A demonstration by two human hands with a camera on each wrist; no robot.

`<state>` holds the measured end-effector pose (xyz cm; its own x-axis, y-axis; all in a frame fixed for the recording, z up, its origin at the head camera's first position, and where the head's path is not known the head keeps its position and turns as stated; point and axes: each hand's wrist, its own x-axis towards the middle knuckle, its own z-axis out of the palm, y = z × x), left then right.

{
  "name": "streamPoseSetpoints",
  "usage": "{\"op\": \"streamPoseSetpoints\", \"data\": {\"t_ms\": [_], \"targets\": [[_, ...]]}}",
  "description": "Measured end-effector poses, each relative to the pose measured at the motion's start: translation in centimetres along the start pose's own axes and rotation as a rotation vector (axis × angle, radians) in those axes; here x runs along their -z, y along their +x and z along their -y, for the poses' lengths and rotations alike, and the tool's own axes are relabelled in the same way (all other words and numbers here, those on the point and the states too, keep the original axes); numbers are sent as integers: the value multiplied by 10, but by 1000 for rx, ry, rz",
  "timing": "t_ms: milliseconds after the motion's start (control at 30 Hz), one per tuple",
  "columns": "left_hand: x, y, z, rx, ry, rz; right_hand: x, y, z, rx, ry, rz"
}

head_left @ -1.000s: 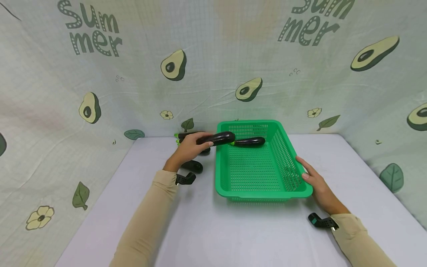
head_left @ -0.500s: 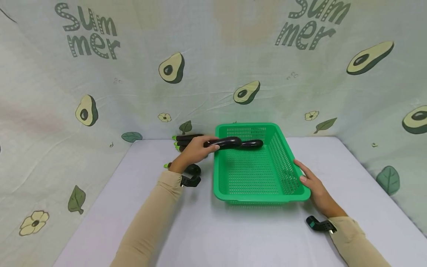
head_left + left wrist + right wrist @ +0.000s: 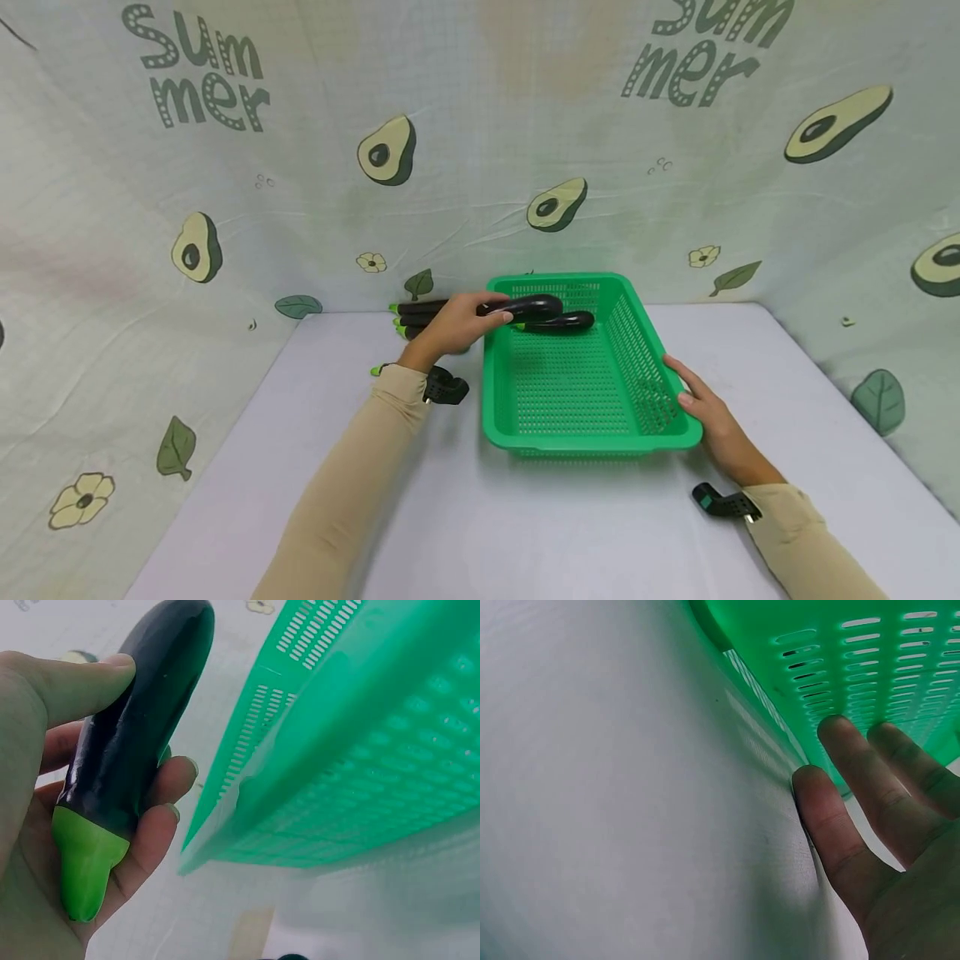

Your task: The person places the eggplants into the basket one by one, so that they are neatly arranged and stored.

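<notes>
My left hand [image 3: 459, 323] holds a dark eggplant [image 3: 534, 306] over the left rim of a green plastic basket [image 3: 585, 442]. In the left wrist view, the thumb and fingers wrap around this eggplant [image 3: 139, 712], and its green stem end points toward the palm. Another eggplant [image 3: 564, 322] lies inside the basket near its back. At the basket's right side, my right hand [image 3: 716, 421] has its thumb at the rim. Seen from the right wrist, straight fingers [image 3: 874, 776] touch the slotted outer wall [image 3: 832, 660].
Several more eggplants [image 3: 420, 308] with green stems lie left of the basket, partly behind the left hand. One eggplant's stem [image 3: 376, 371] shows beside the left wrist. A white tabletop [image 3: 540, 525] meets a patterned cloth backdrop [image 3: 465, 83].
My left hand has moved right with the eggplant, which now reaches farther over the basket, above the eggplant inside. The right hand stays at the basket's right side.
</notes>
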<state>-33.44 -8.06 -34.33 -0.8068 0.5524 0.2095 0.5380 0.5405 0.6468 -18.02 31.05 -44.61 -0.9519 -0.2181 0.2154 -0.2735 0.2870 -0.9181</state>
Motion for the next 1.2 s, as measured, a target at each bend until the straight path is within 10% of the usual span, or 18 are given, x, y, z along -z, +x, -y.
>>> {"op": "streamPoseSetpoints", "data": {"t_ms": [433, 1200], "targets": [[-12, 24, -6, 82, -197, 42, 2, 0, -3, 10, 28, 2], [-29, 41, -21, 108, -140, 134, 1, 0, -2, 13, 42, 3]]}}
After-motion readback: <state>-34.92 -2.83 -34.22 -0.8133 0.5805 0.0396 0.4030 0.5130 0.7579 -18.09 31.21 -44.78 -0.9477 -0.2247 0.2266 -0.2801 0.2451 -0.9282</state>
